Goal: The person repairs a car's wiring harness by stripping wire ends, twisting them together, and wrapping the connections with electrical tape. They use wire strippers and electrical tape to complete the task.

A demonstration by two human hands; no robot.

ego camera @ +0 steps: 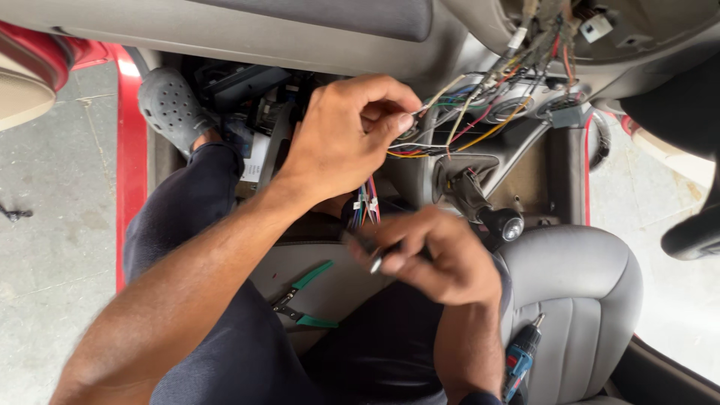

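My left hand (341,135) reaches up under the car's dashboard and pinches a thin pale wire (442,90) from a loose bundle of coloured wires (480,127). Lower down, my right hand (439,255) is closed around a small dark tool with a light tip (375,264); what kind of tool it is I cannot make out. A second bunch of coloured wires with white connectors (367,204) hangs between my two hands. I sit on a grey car seat (585,285) with my legs in dark trousers.
Green-handled pliers (304,300) lie on the seat between my legs. A blue and black power screwdriver (521,358) rests on the seat at the right. The gear lever (495,221) stands close to my right hand. My foot in a grey clog (171,105) rests by the red door sill.
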